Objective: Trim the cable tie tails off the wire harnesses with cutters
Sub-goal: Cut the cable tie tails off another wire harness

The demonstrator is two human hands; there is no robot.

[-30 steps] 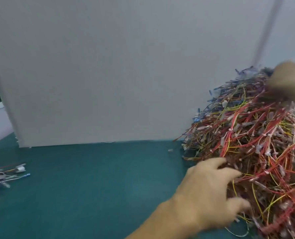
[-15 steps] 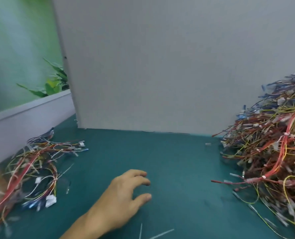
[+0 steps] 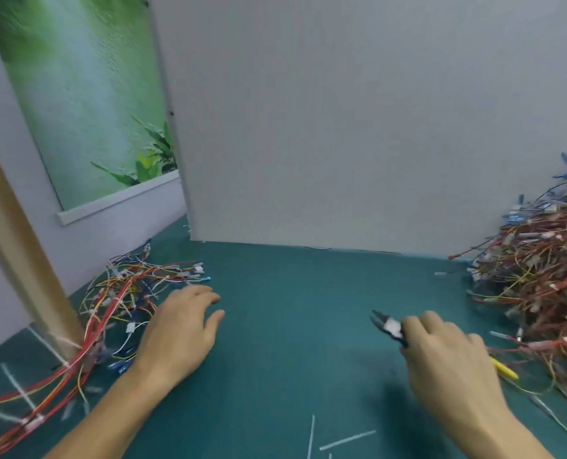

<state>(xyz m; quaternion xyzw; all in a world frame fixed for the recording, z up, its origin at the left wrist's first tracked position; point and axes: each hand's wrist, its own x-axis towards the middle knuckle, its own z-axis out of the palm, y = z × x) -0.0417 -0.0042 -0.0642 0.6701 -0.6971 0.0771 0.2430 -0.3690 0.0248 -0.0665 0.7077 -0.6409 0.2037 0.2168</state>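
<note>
A small pile of wire harnesses (image 3: 119, 293) in red, yellow, blue and white lies at the left of the green table (image 3: 292, 309). My left hand (image 3: 179, 329) hovers at its right edge, palm down, fingers spread, holding nothing. A big tangled heap of harnesses (image 3: 540, 279) rises at the right. My right hand (image 3: 447, 359) is closed around the cutters (image 3: 388, 326), whose black jaws point up and left; a yellow handle tip shows behind the hand.
A tall grey panel (image 3: 358, 127) stands across the back of the table. A tan post (image 3: 17, 246) rises at the far left. Several cut white tie tails (image 3: 345, 440) lie near the front edge.
The view swung left from the big heap to the small pile. My left hand moved left to the small pile. My right hand came into view holding the cutters.
</note>
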